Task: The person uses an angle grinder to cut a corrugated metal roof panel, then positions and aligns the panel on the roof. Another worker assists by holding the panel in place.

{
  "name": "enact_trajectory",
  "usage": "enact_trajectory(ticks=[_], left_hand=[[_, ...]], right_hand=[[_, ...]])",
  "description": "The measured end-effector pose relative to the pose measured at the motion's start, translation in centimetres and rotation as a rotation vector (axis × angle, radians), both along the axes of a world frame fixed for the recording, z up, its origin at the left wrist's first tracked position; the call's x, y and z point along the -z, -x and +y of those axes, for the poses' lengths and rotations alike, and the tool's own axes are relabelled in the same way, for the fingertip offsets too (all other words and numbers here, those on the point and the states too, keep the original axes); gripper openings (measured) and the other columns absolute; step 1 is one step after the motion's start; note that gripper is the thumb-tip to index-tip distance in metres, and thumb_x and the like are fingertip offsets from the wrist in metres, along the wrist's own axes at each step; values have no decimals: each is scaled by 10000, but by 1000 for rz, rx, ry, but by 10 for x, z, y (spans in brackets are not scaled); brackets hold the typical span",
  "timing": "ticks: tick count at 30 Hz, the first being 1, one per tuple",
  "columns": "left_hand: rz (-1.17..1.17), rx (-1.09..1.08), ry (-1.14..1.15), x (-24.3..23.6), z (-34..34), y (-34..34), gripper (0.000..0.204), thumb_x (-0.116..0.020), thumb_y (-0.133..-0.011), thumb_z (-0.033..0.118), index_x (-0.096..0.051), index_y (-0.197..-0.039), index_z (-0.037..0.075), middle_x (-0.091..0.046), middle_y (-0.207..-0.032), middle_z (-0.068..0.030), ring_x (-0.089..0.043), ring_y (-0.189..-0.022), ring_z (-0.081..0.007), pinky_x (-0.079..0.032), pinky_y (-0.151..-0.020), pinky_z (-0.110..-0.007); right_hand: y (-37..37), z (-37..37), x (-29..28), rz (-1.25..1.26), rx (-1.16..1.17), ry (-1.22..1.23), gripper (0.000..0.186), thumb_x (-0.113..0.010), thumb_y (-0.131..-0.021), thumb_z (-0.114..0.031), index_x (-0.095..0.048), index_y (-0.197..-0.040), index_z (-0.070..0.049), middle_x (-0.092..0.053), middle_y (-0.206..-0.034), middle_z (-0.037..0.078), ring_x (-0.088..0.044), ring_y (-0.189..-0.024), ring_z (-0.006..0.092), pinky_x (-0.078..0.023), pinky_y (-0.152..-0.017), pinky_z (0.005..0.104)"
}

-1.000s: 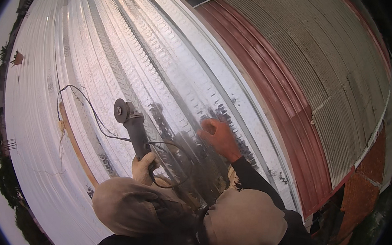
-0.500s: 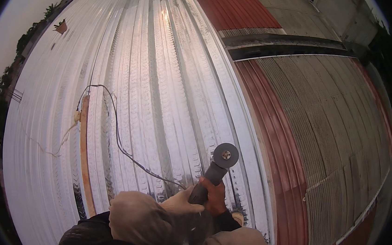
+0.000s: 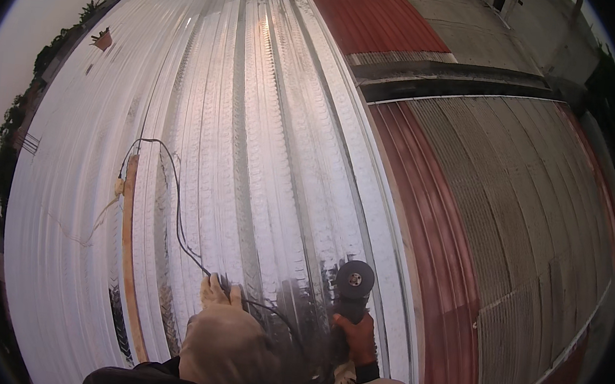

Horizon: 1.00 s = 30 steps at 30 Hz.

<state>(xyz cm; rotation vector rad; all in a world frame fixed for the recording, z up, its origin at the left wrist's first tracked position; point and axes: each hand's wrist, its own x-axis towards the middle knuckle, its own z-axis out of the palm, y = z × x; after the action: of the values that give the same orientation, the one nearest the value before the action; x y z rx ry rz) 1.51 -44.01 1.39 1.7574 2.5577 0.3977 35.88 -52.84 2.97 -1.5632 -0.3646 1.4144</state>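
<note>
My right hand (image 3: 359,337), below and right of centre, is closed round the body of an angle grinder (image 3: 348,309). The grinder's dark round disc (image 3: 355,279) faces up, its metal hub showing, and sits just above the roof sheet. Left of it, my left hand (image 3: 218,293) in a pale glove reaches past my beige-clad knee (image 3: 234,348). Its fingers are at the black power cable (image 3: 186,241) and appear closed on it. From there the cable trails right toward the grinder; its end is hidden near my legs.
Ribbed silvery roof sheets (image 3: 205,110) stretch ahead. A wooden strip (image 3: 128,246) lies at left, with a cable joint (image 3: 119,187) beside its upper end. An orange-brown object (image 3: 102,39) sits far left. Beyond the right roof edge are red sheets (image 3: 446,277) and grey corrugated roofing (image 3: 511,202).
My left hand has left the grinder and moved left to the cable. The right hand has brought the grinder lower and nearer, and the cable has shifted with it.
</note>
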Motion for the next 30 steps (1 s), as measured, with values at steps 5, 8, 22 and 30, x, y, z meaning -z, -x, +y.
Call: enact_trajectory(ticks=[5,8,22,30], left_hand=[[65,45,8,2,2,-21,727,-673,-1058,379,-444,-1658,37,-411,-1696,-338,-400,-1551,-539,-332,-1276,-620],[87,73,34,-2,3,-28,734,-658,-1068,380,-420,-1674,40,-390,-1708,-342,-382,-1559,-547,-313,-1283,-633],[91,86,110,5,2,-28,739,-493,-1149,532,-341,-1741,116,-318,-1764,-328,-342,-1593,-546,-278,-1285,-664],[108,93,89,6,-1,-26,745,-441,-1141,631,-374,-1712,157,-361,-1736,-321,-437,-1537,-542,-405,-1198,-676]], right_hand=[[-5,13,-28,-133,-90,12,462,-907,-890,-175,-739,-1270,27,-805,-1142,118,-757,-968,195,-611,-861,382],[-5,9,-19,-184,-107,-22,477,-901,-902,-186,-730,-1289,33,-809,-1151,132,-766,-991,220,-608,-895,395],[-5,14,-14,-314,-137,-49,548,-911,-891,-233,-707,-1329,26,-801,-1228,178,-777,-1116,286,-594,-1000,426],[6,-2,-11,-261,-9,-72,516,-922,-878,-281,-744,-1286,-21,-793,-1135,99,-732,-1036,178,-565,-960,379]])
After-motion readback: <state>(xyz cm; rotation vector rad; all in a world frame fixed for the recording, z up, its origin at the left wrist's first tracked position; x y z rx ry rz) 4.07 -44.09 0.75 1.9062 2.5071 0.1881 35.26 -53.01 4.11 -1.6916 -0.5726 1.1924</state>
